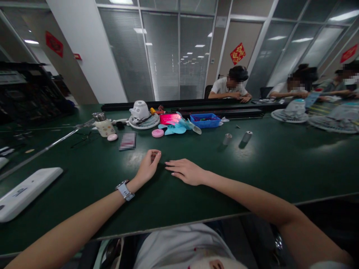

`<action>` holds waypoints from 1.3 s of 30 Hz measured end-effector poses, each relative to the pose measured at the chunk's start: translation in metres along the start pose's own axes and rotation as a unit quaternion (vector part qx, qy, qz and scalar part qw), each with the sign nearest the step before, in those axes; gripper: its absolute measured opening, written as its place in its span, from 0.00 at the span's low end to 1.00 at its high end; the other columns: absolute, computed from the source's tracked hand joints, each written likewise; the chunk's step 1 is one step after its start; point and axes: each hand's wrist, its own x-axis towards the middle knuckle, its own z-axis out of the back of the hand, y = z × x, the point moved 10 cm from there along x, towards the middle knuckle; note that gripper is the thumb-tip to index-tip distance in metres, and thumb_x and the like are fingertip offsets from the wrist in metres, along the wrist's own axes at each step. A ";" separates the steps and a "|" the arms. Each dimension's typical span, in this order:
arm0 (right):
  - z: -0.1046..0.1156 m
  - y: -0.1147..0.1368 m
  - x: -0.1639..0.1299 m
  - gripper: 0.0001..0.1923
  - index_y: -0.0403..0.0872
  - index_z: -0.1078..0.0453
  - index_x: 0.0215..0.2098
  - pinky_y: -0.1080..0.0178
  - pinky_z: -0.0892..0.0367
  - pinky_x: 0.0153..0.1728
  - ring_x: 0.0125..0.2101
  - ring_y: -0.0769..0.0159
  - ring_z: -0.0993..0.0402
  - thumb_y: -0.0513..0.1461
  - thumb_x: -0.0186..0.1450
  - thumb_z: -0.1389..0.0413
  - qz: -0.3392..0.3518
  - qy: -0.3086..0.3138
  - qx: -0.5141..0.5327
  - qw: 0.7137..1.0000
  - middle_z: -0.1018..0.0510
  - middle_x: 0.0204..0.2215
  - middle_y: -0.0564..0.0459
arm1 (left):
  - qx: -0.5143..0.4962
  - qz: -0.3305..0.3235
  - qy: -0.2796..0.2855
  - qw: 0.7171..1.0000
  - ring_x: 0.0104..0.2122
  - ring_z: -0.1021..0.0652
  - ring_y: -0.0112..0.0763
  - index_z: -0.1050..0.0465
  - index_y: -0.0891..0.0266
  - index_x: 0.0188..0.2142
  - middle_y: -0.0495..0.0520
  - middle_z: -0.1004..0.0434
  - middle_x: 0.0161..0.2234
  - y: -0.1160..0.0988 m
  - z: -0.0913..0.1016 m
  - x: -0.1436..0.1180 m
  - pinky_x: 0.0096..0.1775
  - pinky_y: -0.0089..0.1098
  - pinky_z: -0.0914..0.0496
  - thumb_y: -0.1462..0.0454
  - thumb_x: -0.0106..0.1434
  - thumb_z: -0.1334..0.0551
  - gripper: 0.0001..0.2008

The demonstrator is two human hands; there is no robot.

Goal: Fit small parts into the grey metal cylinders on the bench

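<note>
Fingers first: on my left hand [148,168] they curl loosely inward, tips near the thumb, closed on nothing that I can see, with the side of the hand resting on the green tabletop [280,164]. On my right hand [185,172] they lie stretched out and flat, palm down on the same tabletop, gripping nothing. The two hands sit just beside each other, fingertips nearly meeting. A pale wristwatch [125,190] is strapped around my left wrist.

I can read no writing anywhere; a small card [127,141] lying ahead of my left hand is blurred, and the marks on the white flat device [26,192] at the left edge are too small to tell.

Farther out, well apart from both hands, lie two small grey cylinders [237,138] on their sides, ahead and to the right. Beyond the card I see a pink round disc [157,133], light blue fan blades [178,127], a white fan with its grille [141,116], a blue tray [205,120] and a pink box [169,118]. A pale bottle with a metal cap [103,125] stands upright to the left of the fan. Other people sit at the far side of the tabletop.
</note>
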 end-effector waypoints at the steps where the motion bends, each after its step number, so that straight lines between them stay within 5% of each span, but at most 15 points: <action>1: -0.002 -0.002 0.000 0.18 0.50 0.30 0.57 0.53 0.38 0.58 0.59 0.61 0.33 0.37 0.71 0.50 -0.006 -0.002 0.008 1.000 0.29 0.59 0.49 | 0.002 -0.001 0.002 1.000 0.38 0.24 0.36 0.33 0.62 0.48 0.56 0.26 0.41 0.001 0.000 0.000 0.42 0.38 0.30 0.47 0.66 0.46 0.22; 6: 0.018 -0.022 -0.006 0.17 0.51 0.23 0.49 0.57 0.30 0.49 0.45 0.64 0.23 0.32 0.68 0.49 -0.041 -0.059 0.022 0.997 0.18 0.44 0.51 | 0.003 -0.005 0.012 1.000 0.37 0.24 0.35 0.32 0.61 0.47 0.56 0.26 0.40 -0.001 -0.002 0.000 0.41 0.37 0.29 0.47 0.65 0.46 0.22; 10: 0.075 -0.075 -0.032 0.21 0.52 0.24 0.50 0.54 0.30 0.50 0.46 0.61 0.23 0.29 0.65 0.50 -0.126 -0.152 -0.040 0.979 0.19 0.45 0.51 | -0.003 -0.010 0.009 1.000 0.36 0.24 0.35 0.32 0.61 0.47 0.55 0.25 0.39 -0.003 0.000 -0.001 0.40 0.37 0.29 0.47 0.65 0.45 0.21; 14: 0.155 -0.153 -0.097 0.20 0.48 0.24 0.51 0.53 0.32 0.51 0.46 0.57 0.24 0.32 0.65 0.50 -0.293 -0.269 -0.153 0.905 0.20 0.46 0.47 | 0.007 -0.015 0.018 1.000 0.36 0.23 0.35 0.32 0.61 0.47 0.55 0.25 0.39 -0.001 -0.002 -0.001 0.39 0.36 0.29 0.47 0.65 0.46 0.22; 17: 0.185 -0.196 -0.142 0.21 0.43 0.25 0.52 0.54 0.31 0.50 0.44 0.55 0.23 0.31 0.63 0.50 -0.387 -0.281 -0.201 0.855 0.19 0.43 0.44 | 0.011 -0.015 0.021 1.000 0.36 0.23 0.34 0.31 0.62 0.48 0.55 0.25 0.40 0.000 -0.003 -0.001 0.38 0.36 0.29 0.47 0.66 0.46 0.22; 22: 0.185 -0.222 -0.166 0.21 0.43 0.25 0.51 0.55 0.31 0.47 0.42 0.55 0.22 0.31 0.62 0.50 -0.425 -0.264 -0.207 0.841 0.17 0.40 0.46 | 0.008 -0.013 0.026 1.000 0.35 0.23 0.34 0.33 0.62 0.48 0.57 0.26 0.42 -0.001 -0.005 -0.001 0.38 0.36 0.29 0.48 0.66 0.46 0.22; 39: 0.182 -0.224 -0.167 0.17 0.48 0.24 0.49 0.56 0.32 0.49 0.43 0.57 0.22 0.34 0.64 0.47 -0.427 -0.295 -0.178 0.836 0.17 0.37 0.48 | 0.025 -0.004 0.033 0.999 0.35 0.23 0.34 0.34 0.62 0.49 0.56 0.26 0.41 -0.005 -0.004 -0.003 0.38 0.36 0.30 0.47 0.66 0.47 0.23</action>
